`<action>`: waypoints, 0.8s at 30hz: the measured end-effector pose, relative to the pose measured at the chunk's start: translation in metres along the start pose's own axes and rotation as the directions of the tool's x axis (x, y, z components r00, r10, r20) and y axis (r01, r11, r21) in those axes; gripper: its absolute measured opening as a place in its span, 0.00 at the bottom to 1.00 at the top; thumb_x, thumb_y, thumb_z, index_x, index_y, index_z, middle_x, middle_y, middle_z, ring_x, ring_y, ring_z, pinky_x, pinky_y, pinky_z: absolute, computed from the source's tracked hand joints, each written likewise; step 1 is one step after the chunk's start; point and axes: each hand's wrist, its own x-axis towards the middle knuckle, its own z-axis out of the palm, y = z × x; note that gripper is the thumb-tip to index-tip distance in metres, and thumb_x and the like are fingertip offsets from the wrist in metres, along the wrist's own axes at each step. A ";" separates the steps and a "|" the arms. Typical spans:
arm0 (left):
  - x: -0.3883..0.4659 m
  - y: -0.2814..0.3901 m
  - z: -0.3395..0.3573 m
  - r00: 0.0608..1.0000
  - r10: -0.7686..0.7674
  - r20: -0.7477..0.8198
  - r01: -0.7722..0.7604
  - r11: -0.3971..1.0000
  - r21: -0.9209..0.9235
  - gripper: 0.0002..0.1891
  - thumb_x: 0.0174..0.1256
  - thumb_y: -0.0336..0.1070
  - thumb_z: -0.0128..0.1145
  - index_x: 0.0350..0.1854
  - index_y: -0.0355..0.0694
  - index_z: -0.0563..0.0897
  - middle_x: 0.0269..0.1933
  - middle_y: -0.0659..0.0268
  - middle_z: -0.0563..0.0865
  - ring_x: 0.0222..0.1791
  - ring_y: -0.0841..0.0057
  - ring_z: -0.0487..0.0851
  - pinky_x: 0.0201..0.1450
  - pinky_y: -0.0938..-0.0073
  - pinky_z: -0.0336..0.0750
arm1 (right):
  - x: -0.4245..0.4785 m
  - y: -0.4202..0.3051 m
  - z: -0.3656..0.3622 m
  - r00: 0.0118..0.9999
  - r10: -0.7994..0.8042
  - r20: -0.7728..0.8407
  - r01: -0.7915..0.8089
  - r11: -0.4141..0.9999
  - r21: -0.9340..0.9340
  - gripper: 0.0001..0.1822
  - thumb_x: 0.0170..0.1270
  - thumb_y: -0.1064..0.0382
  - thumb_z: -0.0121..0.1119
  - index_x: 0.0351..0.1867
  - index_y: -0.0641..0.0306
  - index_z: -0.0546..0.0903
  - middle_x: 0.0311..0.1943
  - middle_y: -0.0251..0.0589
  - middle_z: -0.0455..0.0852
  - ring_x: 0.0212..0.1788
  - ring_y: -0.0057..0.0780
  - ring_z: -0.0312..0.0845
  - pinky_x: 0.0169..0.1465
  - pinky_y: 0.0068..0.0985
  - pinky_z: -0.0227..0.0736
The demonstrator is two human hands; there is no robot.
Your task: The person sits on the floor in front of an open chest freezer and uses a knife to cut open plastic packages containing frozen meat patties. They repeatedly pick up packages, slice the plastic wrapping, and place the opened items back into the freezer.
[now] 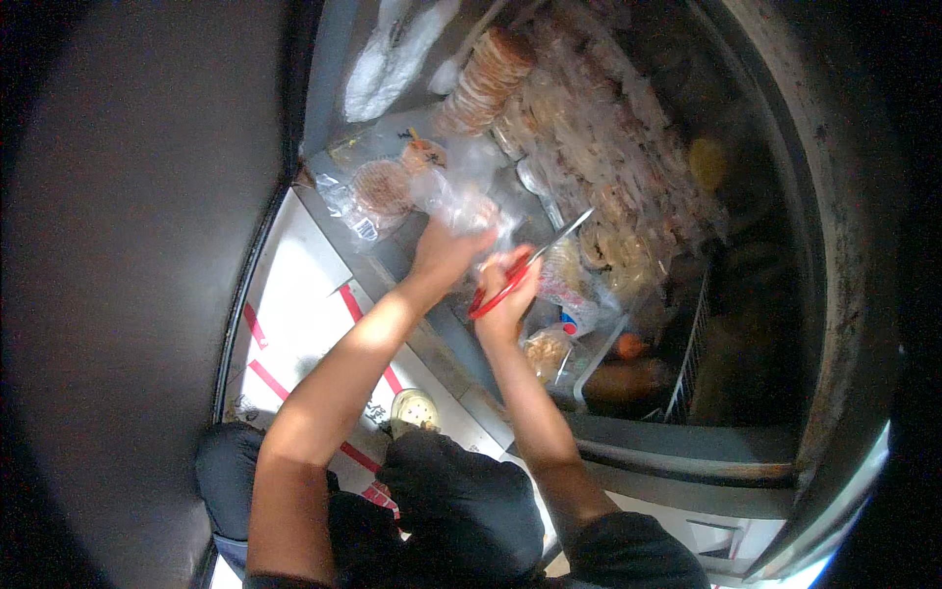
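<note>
My left hand (458, 247) reaches into a refrigerator-like cabinet and grips a clear plastic bag (471, 197); motion blurs both, and the bag's contents are hard to make out. Close beside it, my right hand (513, 294) holds scissors (565, 231) with red handles. Their blades point up and to the right, away from the bag, and look closed together. Left of my left hand lies a clear bag of round, flat brownish-pink food (381, 187). An orange-toned packet (423, 156) with dark marks rests just behind that one.
Bagged round slices (486, 82) are stacked at the back, beside many clear food packets (589, 140). A packet of pale pieces (548, 352) lies near the front rim. A wire basket (690, 353) stands right; the dark door (147, 294) fills the left.
</note>
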 end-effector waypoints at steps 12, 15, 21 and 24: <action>-0.091 -0.087 -0.070 0.876 -0.004 -0.483 0.264 0.841 0.472 0.15 0.63 0.44 0.56 0.29 0.34 0.80 0.25 0.52 0.83 0.30 0.55 0.82 0.35 0.62 0.73 | -0.120 -0.019 -0.062 0.672 0.740 0.042 -0.651 0.616 -0.445 0.17 0.68 0.59 0.53 0.54 0.63 0.69 0.27 0.38 0.79 0.22 0.22 0.75 0.25 0.20 0.69; -0.095 -0.062 -0.062 0.839 -0.086 -0.537 0.350 0.842 0.411 0.16 0.64 0.45 0.54 0.29 0.34 0.80 0.25 0.50 0.82 0.29 0.52 0.82 0.33 0.60 0.73 | -0.135 -0.038 -0.084 0.472 0.878 0.083 -0.820 0.472 -0.323 0.19 0.69 0.50 0.49 0.52 0.60 0.70 0.25 0.31 0.74 0.22 0.18 0.71 0.25 0.18 0.68; -0.100 -0.075 -0.064 0.820 0.087 -0.566 0.294 0.785 0.546 0.18 0.66 0.44 0.52 0.26 0.31 0.77 0.24 0.44 0.80 0.30 0.47 0.80 0.31 0.56 0.70 | -0.145 -0.034 -0.081 0.238 0.961 0.140 -0.874 0.275 -0.401 0.24 0.71 0.40 0.37 0.50 0.57 0.70 0.26 0.27 0.73 0.21 0.16 0.69 0.25 0.15 0.66; -0.107 -0.074 -0.059 0.792 0.090 -0.604 0.354 0.738 0.574 0.17 0.67 0.41 0.51 0.26 0.30 0.77 0.24 0.43 0.79 0.30 0.46 0.79 0.31 0.57 0.70 | -0.133 -0.021 -0.057 0.261 0.947 0.188 -0.818 0.320 -0.478 0.25 0.68 0.37 0.40 0.46 0.57 0.70 0.22 0.26 0.72 0.20 0.14 0.67 0.23 0.14 0.65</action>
